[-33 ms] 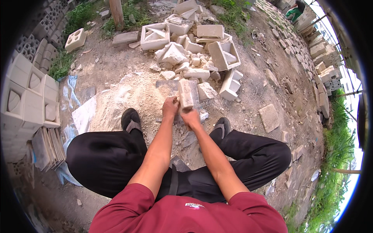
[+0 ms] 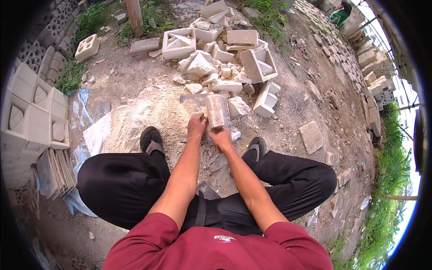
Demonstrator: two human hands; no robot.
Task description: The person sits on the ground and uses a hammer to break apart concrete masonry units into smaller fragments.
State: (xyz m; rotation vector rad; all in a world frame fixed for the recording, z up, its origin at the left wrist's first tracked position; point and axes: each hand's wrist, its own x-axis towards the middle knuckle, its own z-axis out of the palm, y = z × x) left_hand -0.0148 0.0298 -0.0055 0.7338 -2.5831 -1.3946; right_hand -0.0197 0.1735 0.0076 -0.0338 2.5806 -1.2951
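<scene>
Between my feet, my right hand (image 2: 221,138) is closed round the near end of a dusty, pale brown oblong block (image 2: 217,110). Whether that end has a handle is hidden by the fingers. The block is over a dark flat slab (image 2: 191,101) on the ground. Just left of the block, my left hand (image 2: 197,125) has its fingers drawn together at the slab. What they hold, if anything, I cannot make out. A heap of pale crushed grit (image 2: 148,118) lies beside the slab on the left. Broken pale pieces (image 2: 227,85) lie just beyond it.
A pile of broken cast blocks (image 2: 198,63) rises ahead. Stacked moulded blocks (image 2: 38,119) and leaning thin slabs (image 2: 56,173) stand at left. White sheeting (image 2: 97,135) lies under the grit. A flat square slab (image 2: 311,137) lies at right. Another person (image 2: 342,12) is far off at upper right.
The block in my right hand has tipped slightly, with its near end a little lower. My left hand has hardly moved.
</scene>
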